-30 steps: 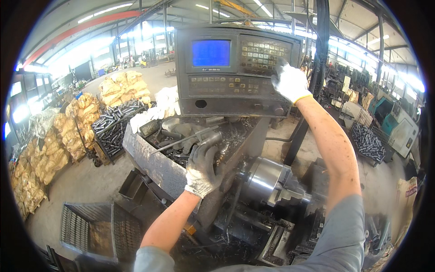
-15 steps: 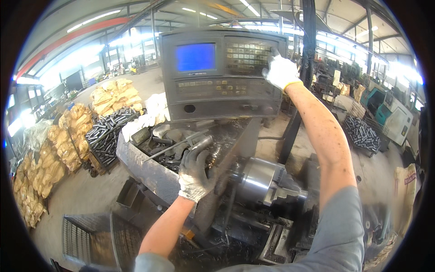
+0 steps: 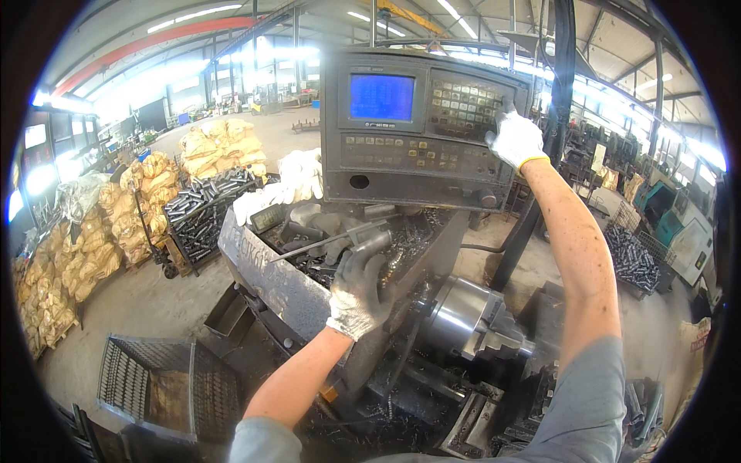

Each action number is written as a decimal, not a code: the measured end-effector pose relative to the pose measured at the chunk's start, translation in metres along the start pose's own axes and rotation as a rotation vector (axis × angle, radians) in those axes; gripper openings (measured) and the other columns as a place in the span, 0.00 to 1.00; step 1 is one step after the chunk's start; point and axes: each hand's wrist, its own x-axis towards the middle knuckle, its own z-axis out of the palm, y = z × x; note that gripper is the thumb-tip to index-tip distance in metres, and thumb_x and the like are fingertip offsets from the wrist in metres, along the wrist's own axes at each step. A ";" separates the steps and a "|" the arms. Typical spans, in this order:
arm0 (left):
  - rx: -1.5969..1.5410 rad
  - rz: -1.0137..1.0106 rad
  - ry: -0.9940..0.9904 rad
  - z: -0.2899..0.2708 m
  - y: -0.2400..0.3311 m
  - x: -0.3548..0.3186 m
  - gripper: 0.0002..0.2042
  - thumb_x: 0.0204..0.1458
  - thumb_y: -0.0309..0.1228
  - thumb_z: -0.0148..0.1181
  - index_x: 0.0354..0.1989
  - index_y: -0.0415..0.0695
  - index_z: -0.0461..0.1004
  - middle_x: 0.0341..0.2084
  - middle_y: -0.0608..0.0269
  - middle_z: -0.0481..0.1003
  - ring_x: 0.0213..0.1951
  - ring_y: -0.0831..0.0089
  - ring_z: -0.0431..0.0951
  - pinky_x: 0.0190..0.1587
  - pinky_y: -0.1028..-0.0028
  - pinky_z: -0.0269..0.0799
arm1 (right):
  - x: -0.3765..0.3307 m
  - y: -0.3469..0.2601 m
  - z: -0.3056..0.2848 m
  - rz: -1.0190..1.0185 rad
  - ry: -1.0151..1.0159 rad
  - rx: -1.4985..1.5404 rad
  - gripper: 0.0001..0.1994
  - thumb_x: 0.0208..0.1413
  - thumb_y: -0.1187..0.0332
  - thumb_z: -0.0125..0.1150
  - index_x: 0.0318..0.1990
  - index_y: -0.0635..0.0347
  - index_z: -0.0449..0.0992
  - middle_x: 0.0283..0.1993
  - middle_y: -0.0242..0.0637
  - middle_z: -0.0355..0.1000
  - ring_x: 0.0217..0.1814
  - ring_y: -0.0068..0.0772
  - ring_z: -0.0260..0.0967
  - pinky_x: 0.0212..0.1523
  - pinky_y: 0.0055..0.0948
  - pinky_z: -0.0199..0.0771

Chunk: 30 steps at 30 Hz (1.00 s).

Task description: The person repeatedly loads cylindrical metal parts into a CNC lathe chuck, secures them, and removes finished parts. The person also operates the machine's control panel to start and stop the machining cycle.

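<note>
My right hand (image 3: 518,140), in a white glove with a yellow cuff edge, is raised at the right side of a dark machine control panel (image 3: 351,166). One finger points up at the edge of its keypad (image 3: 464,106); whether it presses a key I cannot tell. Nothing shows in that hand. The panel's screen (image 3: 381,98) is lit blue. Lower down, my left hand (image 3: 360,293), in a blackened glove, has its fingers bent around the near end of a grey metal cylinder (image 3: 375,242) over a metal tray (image 3: 274,287). The fingertips are partly hidden.
A shiny lathe chuck (image 3: 460,310) sits right of my left hand. Dark parts and a long bar (image 3: 315,245) lie in the tray, with white gloves (image 3: 299,176) behind. A mesh crate (image 3: 147,386) stands lower left; yellow sacks (image 3: 221,147) and a bin of metal cylinders (image 3: 202,217) lie beyond.
The whole view has shifted, so the panel, tray and chuck appear further right. My right hand stays by the keypad's edge, my left hand at the cylinder.
</note>
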 end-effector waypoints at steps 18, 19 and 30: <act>0.003 0.017 0.031 0.000 0.003 0.000 0.24 0.46 0.28 0.68 0.54 0.39 0.74 0.60 0.46 0.75 0.61 0.46 0.76 0.66 0.49 0.73 | 0.010 0.004 0.004 0.046 -0.146 -0.028 0.27 0.57 0.53 0.66 0.60 0.60 0.80 0.81 0.53 0.58 0.58 0.60 0.81 0.58 0.51 0.83; -0.001 0.021 0.031 0.000 0.003 0.000 0.24 0.45 0.28 0.67 0.54 0.39 0.74 0.60 0.46 0.75 0.61 0.46 0.76 0.66 0.49 0.73 | 0.007 0.002 0.003 0.049 -0.133 -0.005 0.27 0.57 0.53 0.66 0.60 0.60 0.80 0.79 0.54 0.60 0.58 0.60 0.81 0.57 0.51 0.83; 0.006 -0.041 -0.042 0.001 0.001 0.000 0.28 0.45 0.31 0.72 0.58 0.41 0.74 0.55 0.44 0.75 0.58 0.41 0.76 0.61 0.46 0.74 | -0.061 -0.079 0.024 -0.284 -0.169 0.168 0.18 0.57 0.62 0.62 0.51 0.63 0.80 0.68 0.60 0.71 0.43 0.60 0.84 0.48 0.54 0.85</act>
